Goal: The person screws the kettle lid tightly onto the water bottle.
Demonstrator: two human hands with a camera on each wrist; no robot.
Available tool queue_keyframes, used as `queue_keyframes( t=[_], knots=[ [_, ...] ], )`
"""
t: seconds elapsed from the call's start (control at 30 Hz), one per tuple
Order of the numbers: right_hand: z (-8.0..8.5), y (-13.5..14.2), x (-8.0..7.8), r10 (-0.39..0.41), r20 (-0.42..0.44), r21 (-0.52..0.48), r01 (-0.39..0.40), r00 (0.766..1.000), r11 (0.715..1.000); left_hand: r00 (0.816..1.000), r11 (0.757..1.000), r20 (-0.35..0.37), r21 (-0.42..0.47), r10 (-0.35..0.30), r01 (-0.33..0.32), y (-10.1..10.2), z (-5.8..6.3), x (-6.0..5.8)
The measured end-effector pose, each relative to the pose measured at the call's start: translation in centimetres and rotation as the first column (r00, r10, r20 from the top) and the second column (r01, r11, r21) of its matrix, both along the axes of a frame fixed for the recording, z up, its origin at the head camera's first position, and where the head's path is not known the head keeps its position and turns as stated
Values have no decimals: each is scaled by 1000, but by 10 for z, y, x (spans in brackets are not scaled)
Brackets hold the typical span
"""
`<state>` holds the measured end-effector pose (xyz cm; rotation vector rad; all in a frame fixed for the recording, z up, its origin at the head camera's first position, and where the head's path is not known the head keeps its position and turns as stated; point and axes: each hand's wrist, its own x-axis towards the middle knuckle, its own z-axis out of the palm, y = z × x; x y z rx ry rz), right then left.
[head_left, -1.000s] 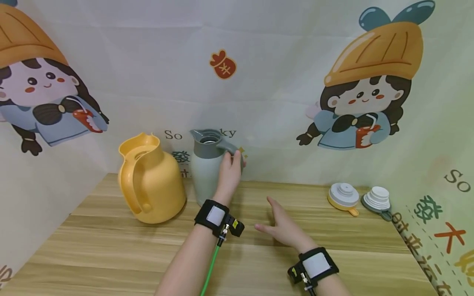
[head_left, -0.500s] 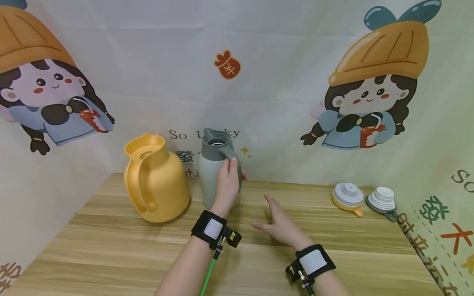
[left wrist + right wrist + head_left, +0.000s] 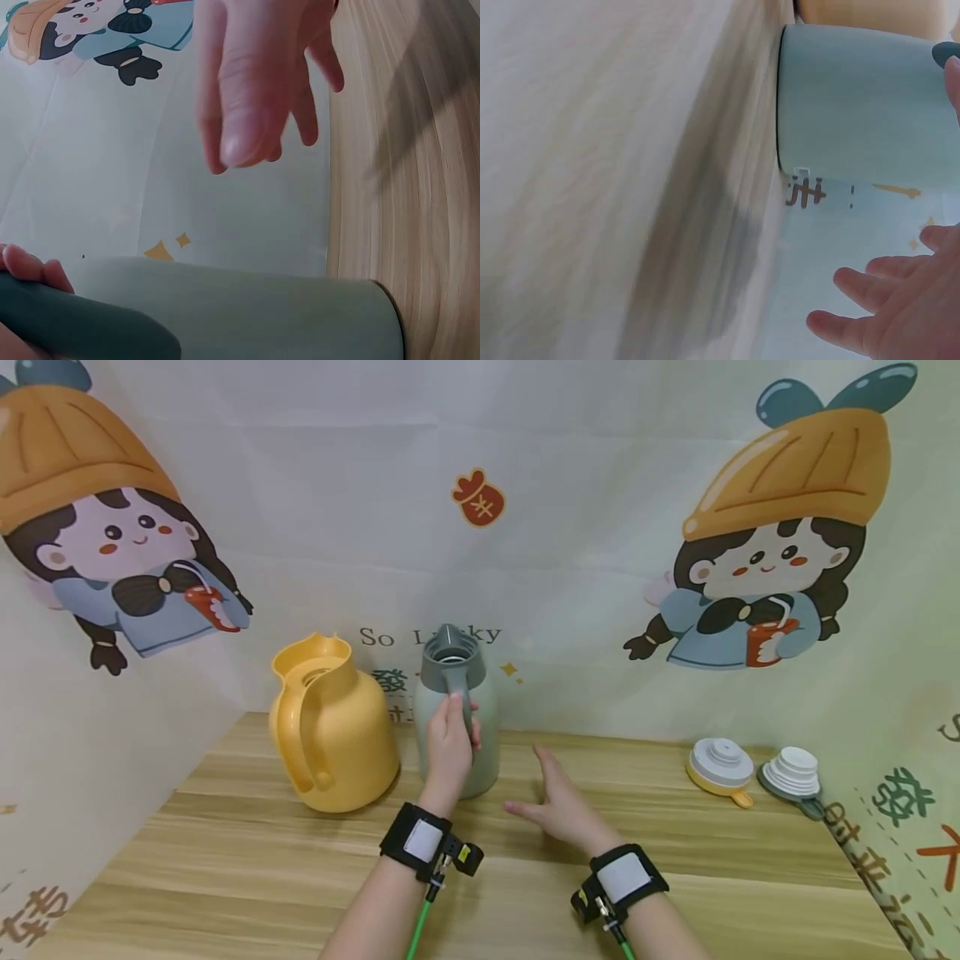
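Note:
A pale green thermos jug [image 3: 483, 735] with a grey collar and spout stands upright on the table, its top uncovered. My left hand [image 3: 448, 750] grips its grey handle [image 3: 457, 681], which points towards me. In the left wrist view, my fingertips [image 3: 37, 268] curl round the dark handle [image 3: 90, 322]. To the right of the jug, my right hand [image 3: 558, 810] hovers with spread fingers and holds nothing. The right wrist view shows those fingers [image 3: 870, 289] apart from the jug's side [image 3: 862, 105].
A yellow thermos jug [image 3: 356, 735], also uncovered, stands just left of the green one. At the back right of the wooden table [image 3: 225, 860] lie a yellow-rimmed lid [image 3: 720, 764] and a grey-rimmed lid [image 3: 792, 774]. A printed cloth [image 3: 562, 568] hangs close behind.
The green jug has turned about its upright axis, so its handle swings from the right side round towards me, with my left hand still gripping it. The right hand stays nearly in place.

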<state>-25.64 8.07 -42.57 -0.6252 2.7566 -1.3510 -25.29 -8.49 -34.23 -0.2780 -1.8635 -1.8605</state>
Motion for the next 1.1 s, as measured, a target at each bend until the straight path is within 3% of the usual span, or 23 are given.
queue_keyframes(
  t=[0.13,0.37,0.53,0.83,1.1],
  knots=[
    [4,-11,-7,-5,-8,-14,5,1000,1000,1000,1000,3,3,4,-4,-5,9,11],
    [10,-29,-16,1,2,-16,-1,1000,1000,998,998,-18,34,-59,60,-17,7,10],
    [9,-40,-26,-1,-13,-31,1,1000,1000,997,998,-33,13,-63,64,-25,8,11],
    [-2,-54,-40,5,-22,-82,-7,1000,997,997,997,4,15,-72,72,-29,6,13],
    [-11,-69,-48,-6,8,-213,7,1000,977,995,995,-17,21,-93,94,-32,8,13]
  ],
)
